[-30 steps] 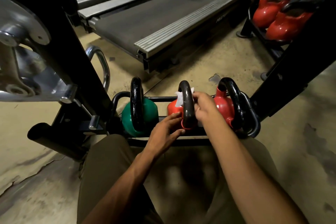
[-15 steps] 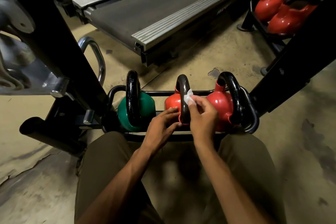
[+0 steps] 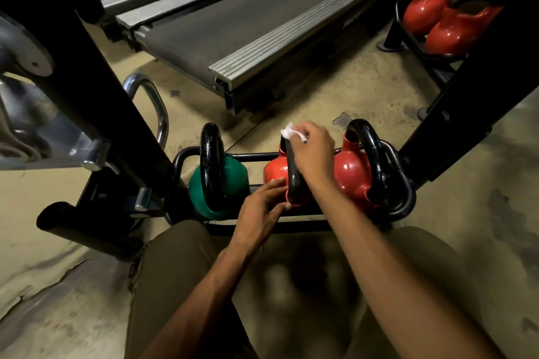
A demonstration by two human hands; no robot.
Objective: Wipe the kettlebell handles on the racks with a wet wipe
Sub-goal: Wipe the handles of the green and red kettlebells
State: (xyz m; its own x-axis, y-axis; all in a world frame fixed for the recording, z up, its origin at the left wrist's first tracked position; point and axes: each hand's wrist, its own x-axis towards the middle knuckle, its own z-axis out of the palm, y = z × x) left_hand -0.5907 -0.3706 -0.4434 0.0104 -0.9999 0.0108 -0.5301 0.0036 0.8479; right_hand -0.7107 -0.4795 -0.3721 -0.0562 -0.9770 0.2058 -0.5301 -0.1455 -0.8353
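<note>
Presently, the right hand (image 3: 316, 154) is curled over the top of the black handle (image 3: 293, 181) of the middle kettlebell (image 3: 275, 170), an orange-red unit. It pinches a white wet wipe (image 3: 291, 133) against the crown of that handle. A crumpled corner of the wipe projects beyond the fingertips on the far side.

The left hand (image 3: 262, 207) sits lower and nearer the body. Its fingers are close together and nearly straight, and their tips touch the middle kettlebell where the near end of the handle meets the bell. It holds nothing.

Outboard of the left hand stands a green kettlebell (image 3: 233, 181) with a glossy black handle, upright and apart from both hands. Just outboard of the right wrist stands a red kettlebell (image 3: 353, 175), also black-handled, close beside the middle one; whether the two touch cannot be determined. All three rest in a low black rack (image 3: 253, 157), its rails running across in front of and behind the hands.

Beyond the hands lies a treadmill (image 3: 248, 23), its deck end toward the rack. Far beyond the right hand, two further red kettlebells (image 3: 455, 29) sit on a separate stand. Beyond the left hand rises a black frame post (image 3: 96, 90) with a chrome loop (image 3: 159, 114) beside it. Below both forearms are olive trousers (image 3: 175, 271) over a stained concrete floor (image 3: 364, 90).
</note>
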